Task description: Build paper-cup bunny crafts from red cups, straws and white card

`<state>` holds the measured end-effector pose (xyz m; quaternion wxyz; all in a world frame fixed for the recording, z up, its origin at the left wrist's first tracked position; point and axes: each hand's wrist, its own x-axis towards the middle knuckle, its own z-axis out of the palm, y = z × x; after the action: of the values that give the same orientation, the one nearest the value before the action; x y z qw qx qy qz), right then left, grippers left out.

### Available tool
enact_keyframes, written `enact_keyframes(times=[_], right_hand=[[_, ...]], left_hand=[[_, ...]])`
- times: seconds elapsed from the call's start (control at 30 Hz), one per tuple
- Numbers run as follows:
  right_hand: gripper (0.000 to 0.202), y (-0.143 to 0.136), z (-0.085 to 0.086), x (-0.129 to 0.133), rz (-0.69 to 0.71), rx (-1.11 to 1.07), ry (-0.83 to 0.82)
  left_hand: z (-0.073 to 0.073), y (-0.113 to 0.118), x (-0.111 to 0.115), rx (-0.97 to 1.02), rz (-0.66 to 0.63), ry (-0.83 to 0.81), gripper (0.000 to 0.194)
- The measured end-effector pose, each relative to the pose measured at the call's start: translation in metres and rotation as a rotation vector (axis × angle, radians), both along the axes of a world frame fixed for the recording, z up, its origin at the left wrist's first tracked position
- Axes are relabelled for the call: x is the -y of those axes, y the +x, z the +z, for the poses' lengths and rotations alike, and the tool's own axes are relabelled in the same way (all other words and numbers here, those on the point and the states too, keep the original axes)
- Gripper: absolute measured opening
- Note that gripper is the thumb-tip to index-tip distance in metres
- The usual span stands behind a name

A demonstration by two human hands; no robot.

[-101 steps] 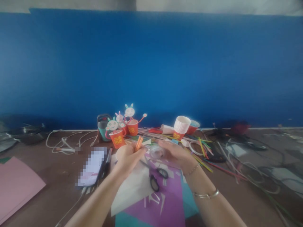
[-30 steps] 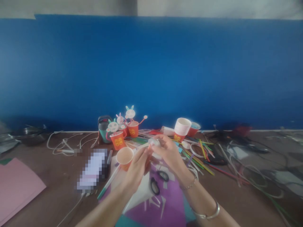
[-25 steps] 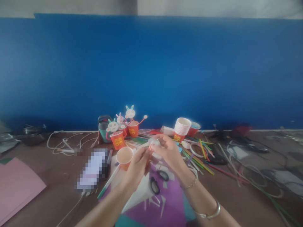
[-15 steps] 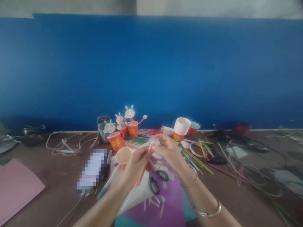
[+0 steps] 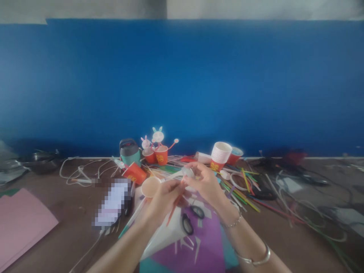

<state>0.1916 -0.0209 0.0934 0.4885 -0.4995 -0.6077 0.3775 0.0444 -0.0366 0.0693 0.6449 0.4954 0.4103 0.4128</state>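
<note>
My left hand (image 5: 163,199) is pinched around a thin red stick (image 5: 171,213) that slants down below its fingers. Close against it, my right hand (image 5: 203,182) pinches a small whitish, translucent piece (image 5: 187,172), too blurred to name surely. The fingertips of both hands meet there. Just left of my left hand stands an orange paper cup (image 5: 150,187), its pale inside showing. Black-handled scissors (image 5: 187,223) lie below the hands, across white paper (image 5: 162,237) and a purple sheet (image 5: 207,246) with white paper scraps.
A tipped red cup (image 5: 135,173) lies by a teal container (image 5: 130,153). Behind are two cups with paper rabbits (image 5: 158,135). Stacked paper cups (image 5: 221,153) and coloured sticks (image 5: 239,195) are at right; a phone (image 5: 112,204) and pink paper (image 5: 25,223) at left.
The front rabbit cup, upright before, has toppled to the left. My hands stay together, with only slight finger movement. The whole view has shifted a little.
</note>
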Motion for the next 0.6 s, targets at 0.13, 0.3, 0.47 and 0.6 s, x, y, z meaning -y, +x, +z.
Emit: enact_keyframes(times=[0.13, 0.3, 0.47, 0.6], right_hand=[[0.031, 0.002, -0.001, -0.002, 0.063, -0.097, -0.025], [0.032, 0.014, 0.005, -0.005, 0.006, -0.019, -0.057], [0.02, 0.016, 0.006, -0.004, 0.057, 0.065, -0.094], [0.016, 0.009, -0.002, -0.004, 0.099, 0.117, -0.069]], left_hand=[[-0.001, -0.001, -0.002, 0.037, 0.041, 0.038, 0.042], [0.004, -0.004, -0.003, 0.076, 0.099, 0.017, 0.04], [0.001, -0.006, -0.007, 0.041, 0.163, 0.02, 0.043], [-0.006, -0.004, -0.009, -0.011, 0.179, 0.054, 0.043]])
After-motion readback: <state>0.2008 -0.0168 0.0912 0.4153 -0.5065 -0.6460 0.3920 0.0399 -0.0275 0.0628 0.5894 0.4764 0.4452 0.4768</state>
